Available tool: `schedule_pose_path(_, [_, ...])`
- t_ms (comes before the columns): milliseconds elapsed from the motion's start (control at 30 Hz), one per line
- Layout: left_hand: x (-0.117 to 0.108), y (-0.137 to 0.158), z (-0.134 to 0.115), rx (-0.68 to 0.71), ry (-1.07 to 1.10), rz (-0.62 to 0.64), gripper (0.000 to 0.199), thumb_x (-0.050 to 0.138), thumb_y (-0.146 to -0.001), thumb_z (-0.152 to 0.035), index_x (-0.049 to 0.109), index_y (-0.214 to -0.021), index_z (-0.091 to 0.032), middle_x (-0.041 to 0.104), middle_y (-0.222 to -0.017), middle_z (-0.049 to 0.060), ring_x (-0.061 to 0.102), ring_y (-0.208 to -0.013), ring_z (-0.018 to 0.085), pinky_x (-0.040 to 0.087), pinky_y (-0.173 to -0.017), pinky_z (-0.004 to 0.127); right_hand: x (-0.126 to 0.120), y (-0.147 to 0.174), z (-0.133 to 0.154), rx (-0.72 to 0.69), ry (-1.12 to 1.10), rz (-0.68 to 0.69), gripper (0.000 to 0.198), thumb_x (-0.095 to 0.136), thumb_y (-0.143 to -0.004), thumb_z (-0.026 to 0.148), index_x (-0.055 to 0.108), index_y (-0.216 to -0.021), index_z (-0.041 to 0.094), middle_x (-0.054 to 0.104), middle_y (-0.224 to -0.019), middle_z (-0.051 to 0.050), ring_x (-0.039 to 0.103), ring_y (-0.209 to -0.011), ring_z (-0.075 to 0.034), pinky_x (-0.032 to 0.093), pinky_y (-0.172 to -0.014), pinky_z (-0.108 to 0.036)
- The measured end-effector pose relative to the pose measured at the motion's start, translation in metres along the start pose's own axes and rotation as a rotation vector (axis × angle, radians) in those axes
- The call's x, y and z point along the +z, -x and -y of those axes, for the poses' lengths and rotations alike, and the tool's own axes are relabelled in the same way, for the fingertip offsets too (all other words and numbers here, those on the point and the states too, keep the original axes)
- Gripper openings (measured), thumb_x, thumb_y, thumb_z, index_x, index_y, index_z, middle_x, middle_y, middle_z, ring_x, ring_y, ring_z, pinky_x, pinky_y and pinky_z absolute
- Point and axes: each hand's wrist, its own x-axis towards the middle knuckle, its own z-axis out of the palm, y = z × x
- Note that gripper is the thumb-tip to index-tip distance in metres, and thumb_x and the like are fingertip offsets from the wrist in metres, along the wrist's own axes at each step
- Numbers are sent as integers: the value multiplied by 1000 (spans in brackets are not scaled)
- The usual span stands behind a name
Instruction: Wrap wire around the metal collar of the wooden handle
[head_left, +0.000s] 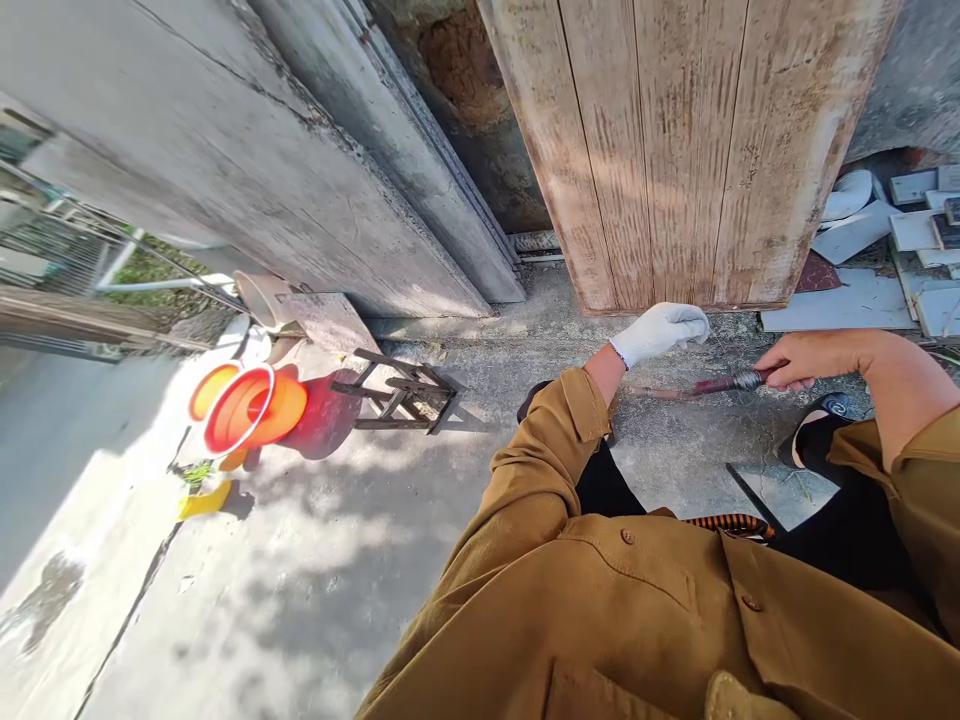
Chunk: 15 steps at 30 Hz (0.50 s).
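Note:
My right hand [814, 360], bare, is closed around the end of a long, thin hand tool [712, 386]. Silvery wire binds its dark red-brown handle, and a rusty, narrow part reaches left over the concrete; its exact kind is unclear. My left hand [660, 332] wears a white knitted glove, with its fingers curled together near the bottom of a weathered wooden panel [660, 180]. Whether anything is inside those fingers is hidden. The panel leans upright against the wall, just beyond both hands.
Left of me, a small dark wooden stool [401, 392] stands on the concrete floor [315, 560]. Farther left are an orange-red bucket [259, 410] and a yellow object [204, 500]. Broken tiles [855, 300] lie at the right by the wall. Grey slabs [337, 190] lean at the upper left.

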Motion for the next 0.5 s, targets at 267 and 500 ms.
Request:
schedule_pose_path(267, [14, -1, 11, -84, -35, 18, 31, 74, -96, -46, 74, -97, -15, 75, -100, 5, 60, -78, 10, 51, -77, 28, -13, 31, 16, -205, -451, -490, 57, 92, -84, 72, 82, -94, 17, 71, -89, -8, 54, -79, -20, 49, -78, -38])
schedule_pose_path(500, [22, 10, 3, -41, 22, 188, 39, 80, -96, -54, 77, -94, -15, 77, -98, 7, 61, -77, 11, 52, -75, 27, -31, 23, -12, -234, -894, -1217, 45, 98, -75, 52, 71, -94, 22, 68, -91, -7, 59, -76, -18, 53, -63, -33])
